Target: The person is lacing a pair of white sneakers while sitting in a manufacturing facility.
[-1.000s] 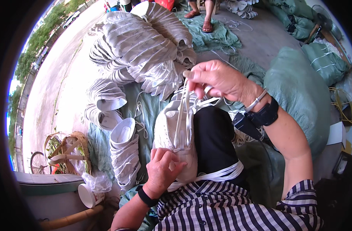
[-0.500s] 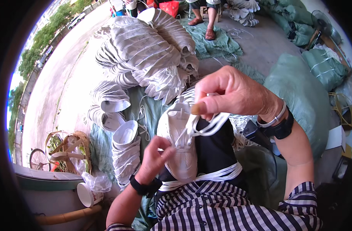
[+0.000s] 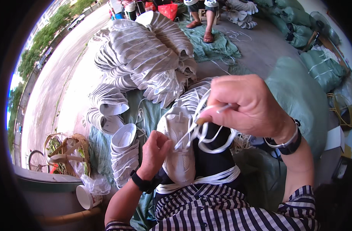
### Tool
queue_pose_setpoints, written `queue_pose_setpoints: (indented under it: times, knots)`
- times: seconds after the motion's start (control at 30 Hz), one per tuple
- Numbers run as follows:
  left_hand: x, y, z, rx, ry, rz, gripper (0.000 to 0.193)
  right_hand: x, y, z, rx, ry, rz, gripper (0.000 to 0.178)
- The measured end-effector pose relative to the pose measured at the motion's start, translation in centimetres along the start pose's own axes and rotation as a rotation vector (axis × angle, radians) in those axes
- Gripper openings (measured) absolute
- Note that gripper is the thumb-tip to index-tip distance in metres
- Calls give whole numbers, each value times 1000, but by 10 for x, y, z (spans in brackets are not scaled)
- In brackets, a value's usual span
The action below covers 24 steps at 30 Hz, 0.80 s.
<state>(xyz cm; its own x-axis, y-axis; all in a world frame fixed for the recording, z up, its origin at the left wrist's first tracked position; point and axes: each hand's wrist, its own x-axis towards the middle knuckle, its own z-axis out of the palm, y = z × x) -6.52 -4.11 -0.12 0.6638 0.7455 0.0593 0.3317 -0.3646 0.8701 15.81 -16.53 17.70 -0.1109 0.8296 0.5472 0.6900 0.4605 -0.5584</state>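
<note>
A white shoe upper (image 3: 178, 165) lies on my dark-trousered lap, toe toward me. My left hand (image 3: 154, 154) is closed at its left edge, thumb and forefinger pinching the side. Above and to the right, my right hand (image 3: 245, 107) pinches a white shoelace (image 3: 218, 149), which loops loosely below the fingers and runs down to the eyelets. A thin, pale, stiff tip (image 3: 224, 108) sticks out between thumb and fingers; whether it is the lace's end or a small tool I cannot tell. More white laces (image 3: 218, 177) lie across my lap.
A big heap of nested white uppers (image 3: 141, 50) stands ahead, with smaller stacks (image 3: 125, 158) at the left. Green sacks (image 3: 299, 100) bulge on the right. A paper cup (image 3: 85, 196) stands at the lower left. Another person's sandalled feet (image 3: 208, 36) show at the far side.
My right hand has moved down and slightly right, and the lace now hangs in wider loops. My left hand has risen a little, its thumb and forefinger closing at the shoe upper's edge.
</note>
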Motion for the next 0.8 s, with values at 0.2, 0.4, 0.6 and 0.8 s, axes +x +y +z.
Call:
queue_pose_setpoints:
  times: [0.2, 0.4, 0.6, 0.8]
  knots:
    - [26, 39, -6, 362, -289, 482, 16, 3, 0, 14, -163, 134, -158, 19]
    - [19, 48, 18, 621, -176, 486, 16, -1, 0, 22, -254, 157, -265, 24]
    - [7, 18, -22, -712, 99, -211, 24, -36, 14, 12, -87, 262, -23, 18]
    - [41, -25, -152, -1231, 411, -375, 18, -135, 97, -4, 776, 394, 1017, 31]
